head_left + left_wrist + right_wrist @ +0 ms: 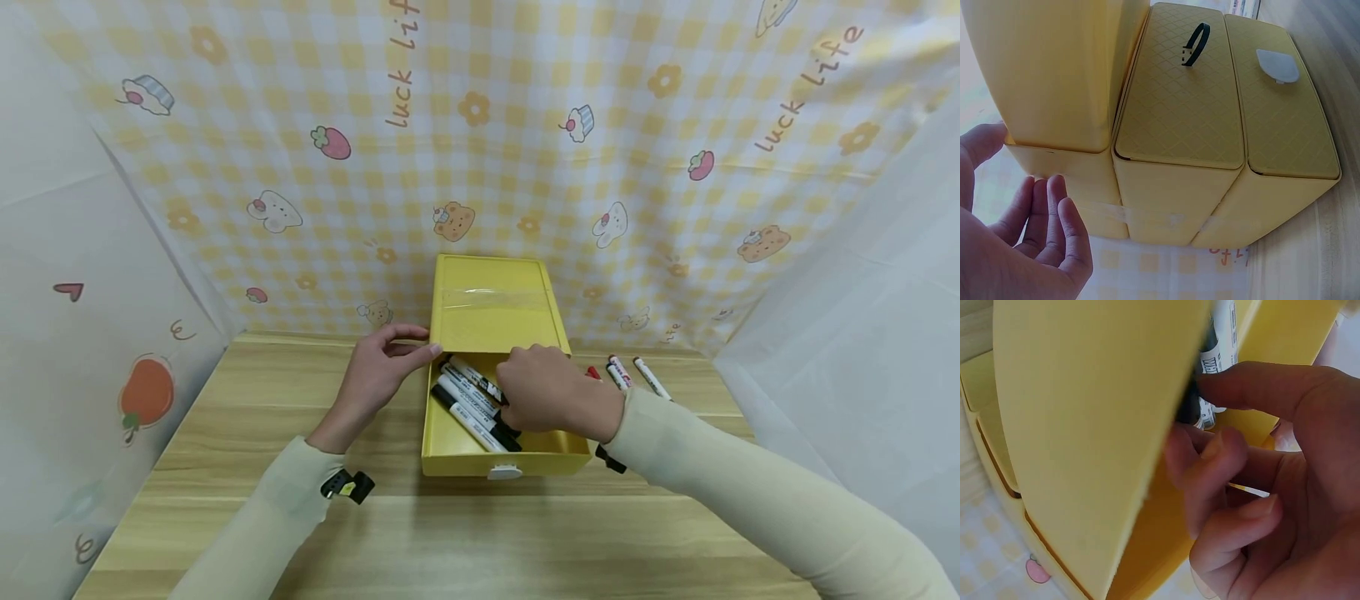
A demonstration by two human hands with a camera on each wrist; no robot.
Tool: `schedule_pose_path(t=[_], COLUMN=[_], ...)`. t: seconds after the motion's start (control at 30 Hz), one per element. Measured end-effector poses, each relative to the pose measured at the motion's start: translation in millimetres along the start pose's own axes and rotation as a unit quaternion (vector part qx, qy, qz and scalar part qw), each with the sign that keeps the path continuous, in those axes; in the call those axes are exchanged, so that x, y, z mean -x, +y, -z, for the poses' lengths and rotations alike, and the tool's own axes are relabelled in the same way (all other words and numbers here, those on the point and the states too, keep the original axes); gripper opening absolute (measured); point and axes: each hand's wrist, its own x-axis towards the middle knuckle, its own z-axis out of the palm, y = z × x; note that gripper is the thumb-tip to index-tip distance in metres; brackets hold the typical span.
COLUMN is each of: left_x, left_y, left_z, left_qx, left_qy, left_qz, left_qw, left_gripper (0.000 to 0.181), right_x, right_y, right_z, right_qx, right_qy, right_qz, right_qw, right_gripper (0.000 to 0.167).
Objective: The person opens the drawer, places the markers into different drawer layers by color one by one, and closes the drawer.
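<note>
On the wooden surface (375, 533), a yellow drawer (456, 465) stands pulled out, with white markers (474, 423) inside. The right hand (551, 390) pinches a black-ended marker (1189, 410) there. At ten o'clock, the left hand (375, 371), fingers relaxed, touches the yellow box (495, 321).

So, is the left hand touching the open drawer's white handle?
Apart: the head view shows a wide gap between the left hand and the white handle.
</note>
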Motion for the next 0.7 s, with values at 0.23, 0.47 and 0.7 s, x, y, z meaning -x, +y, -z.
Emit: schedule_pose_path(t=[0.23,0.47,0.7], left_x=[-0.5,-0.9,-0.9], left_y=[-0.1,-0.1,1.0], left_z=[0.1,0.1,-0.7], left_qx=[0.001,-0.005,-0.006], left_qy=[0.000,0.003,0.004], left_qz=[-0.001,-0.004,-0.004], left_qw=[1.0000,1.0000,1.0000], left_gripper=[0.047,0.046,0.046], right_x=[-0.4,-0.2,10.1], right_y=[0.2,-0.5,4.2], right_z=[-2.9,-1.9,-4.0], right_qx=[-0.007,-0.015,-0.024], right_qy=[-0.013,-0.021,0.050], right_qz=[0.000,-0.005,0.016], right_qw=[0.9999,0.9996,0.9983], right_gripper=[0.052,0.053,0.043])
